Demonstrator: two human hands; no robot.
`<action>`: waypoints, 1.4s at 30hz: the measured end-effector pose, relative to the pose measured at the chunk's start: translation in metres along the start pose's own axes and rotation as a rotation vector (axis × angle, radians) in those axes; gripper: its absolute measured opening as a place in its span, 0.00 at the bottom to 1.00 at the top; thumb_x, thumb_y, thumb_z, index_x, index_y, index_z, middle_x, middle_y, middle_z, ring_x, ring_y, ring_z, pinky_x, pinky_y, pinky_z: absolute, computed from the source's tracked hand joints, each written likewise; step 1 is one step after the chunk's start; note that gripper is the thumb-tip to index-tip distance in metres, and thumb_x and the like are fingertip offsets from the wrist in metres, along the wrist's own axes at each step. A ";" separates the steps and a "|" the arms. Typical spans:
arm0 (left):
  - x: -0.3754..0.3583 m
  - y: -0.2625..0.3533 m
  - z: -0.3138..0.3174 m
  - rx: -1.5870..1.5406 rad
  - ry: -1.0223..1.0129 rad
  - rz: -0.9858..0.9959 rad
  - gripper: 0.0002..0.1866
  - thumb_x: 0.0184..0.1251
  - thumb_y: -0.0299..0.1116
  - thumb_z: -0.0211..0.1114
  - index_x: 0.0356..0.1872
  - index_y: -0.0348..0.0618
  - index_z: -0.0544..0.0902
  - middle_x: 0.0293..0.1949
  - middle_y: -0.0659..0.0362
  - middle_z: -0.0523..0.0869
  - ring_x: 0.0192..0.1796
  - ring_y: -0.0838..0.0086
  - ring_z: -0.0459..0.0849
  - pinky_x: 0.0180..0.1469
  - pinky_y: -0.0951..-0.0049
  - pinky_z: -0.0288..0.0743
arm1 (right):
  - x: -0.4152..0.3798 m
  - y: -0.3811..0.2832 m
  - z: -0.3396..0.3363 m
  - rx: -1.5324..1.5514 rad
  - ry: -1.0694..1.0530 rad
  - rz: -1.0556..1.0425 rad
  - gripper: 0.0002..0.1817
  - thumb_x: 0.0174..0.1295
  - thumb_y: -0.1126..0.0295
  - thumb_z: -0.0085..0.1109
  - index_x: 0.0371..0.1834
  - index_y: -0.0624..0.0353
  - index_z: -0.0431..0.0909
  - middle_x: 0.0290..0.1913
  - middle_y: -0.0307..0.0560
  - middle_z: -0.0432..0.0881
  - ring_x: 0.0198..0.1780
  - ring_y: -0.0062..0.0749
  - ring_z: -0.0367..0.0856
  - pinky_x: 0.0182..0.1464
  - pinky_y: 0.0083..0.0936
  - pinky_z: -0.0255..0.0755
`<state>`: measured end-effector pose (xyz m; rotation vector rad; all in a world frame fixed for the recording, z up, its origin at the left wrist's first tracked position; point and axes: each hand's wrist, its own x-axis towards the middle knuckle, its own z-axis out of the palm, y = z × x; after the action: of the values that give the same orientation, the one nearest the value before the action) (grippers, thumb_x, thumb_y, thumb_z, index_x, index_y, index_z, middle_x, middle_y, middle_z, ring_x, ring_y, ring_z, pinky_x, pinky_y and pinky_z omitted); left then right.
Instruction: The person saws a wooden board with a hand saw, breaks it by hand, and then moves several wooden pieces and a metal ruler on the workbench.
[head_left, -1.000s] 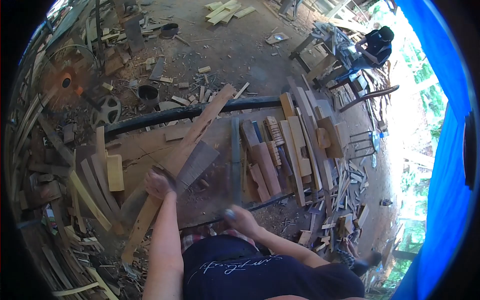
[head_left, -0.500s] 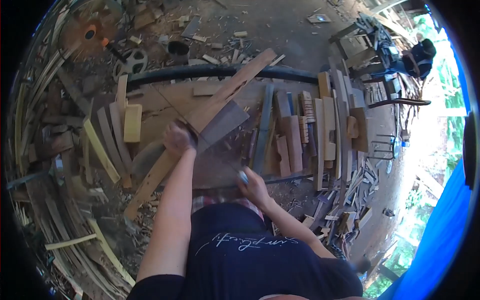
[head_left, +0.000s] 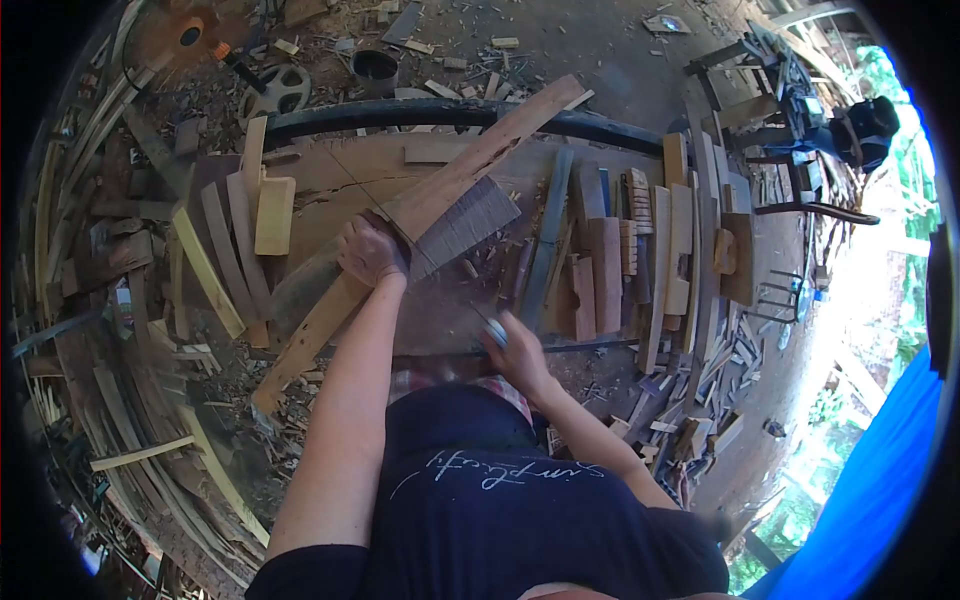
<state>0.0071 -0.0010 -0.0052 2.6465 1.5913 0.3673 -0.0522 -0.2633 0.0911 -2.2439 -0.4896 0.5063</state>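
Observation:
My left hand (head_left: 372,250) lies with curled fingers over a long brown plank (head_left: 490,150), holding it down. The plank runs diagonally across the workbench (head_left: 340,185), and a wide dark board (head_left: 468,228) lies against its lower right side. My right hand (head_left: 518,355), near my waist, is closed around a pale handle. From it a thin straight line runs across the plank close beside my left hand; it looks like a handsaw (head_left: 362,190) seen edge-on. The stretch near the handle is faint, and where the blade meets the wood is partly hidden by my left hand.
Several wood pieces (head_left: 605,260) stand in rows at the bench's right. A yellow block (head_left: 274,215) and strips lie at left. A dark rail (head_left: 420,112) borders the far side. Offcuts litter the floor. Another person (head_left: 865,130) is at the upper right.
The whole view has shifted slightly, so the bench appears higher and further right. My left hand stays on the plank, and my right hand keeps hold of the handle.

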 end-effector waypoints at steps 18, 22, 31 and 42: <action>0.000 -0.001 -0.005 0.051 -0.067 -0.017 0.08 0.67 0.35 0.54 0.36 0.51 0.83 0.40 0.62 0.84 0.48 0.63 0.82 0.45 0.58 0.74 | 0.033 0.004 0.034 -0.011 0.096 -0.199 0.14 0.63 0.66 0.63 0.44 0.59 0.71 0.34 0.57 0.77 0.37 0.59 0.79 0.36 0.46 0.72; 0.002 -0.002 -0.002 0.015 -0.053 -0.005 0.08 0.67 0.35 0.55 0.36 0.52 0.83 0.39 0.62 0.85 0.47 0.64 0.83 0.43 0.59 0.75 | -0.015 0.016 0.011 -0.032 0.063 -0.102 0.12 0.63 0.66 0.63 0.43 0.59 0.73 0.35 0.56 0.77 0.37 0.58 0.80 0.36 0.45 0.73; 0.002 0.004 -0.009 0.051 -0.025 0.002 0.12 0.73 0.41 0.53 0.35 0.51 0.83 0.36 0.60 0.85 0.46 0.62 0.83 0.43 0.58 0.75 | 0.011 0.009 0.020 -0.001 0.044 -0.107 0.12 0.65 0.65 0.61 0.44 0.58 0.71 0.35 0.58 0.77 0.39 0.61 0.79 0.38 0.48 0.73; -0.004 -0.007 0.003 -0.105 -0.078 -0.014 0.13 0.70 0.41 0.50 0.41 0.49 0.82 0.41 0.57 0.83 0.48 0.59 0.81 0.48 0.57 0.74 | -0.098 0.054 -0.021 0.021 0.010 0.047 0.10 0.59 0.74 0.68 0.39 0.62 0.76 0.29 0.54 0.78 0.29 0.46 0.82 0.31 0.38 0.74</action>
<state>0.0004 -0.0008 -0.0101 2.5378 1.5232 0.3329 -0.1147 -0.3575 0.0832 -2.2417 -0.4254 0.5217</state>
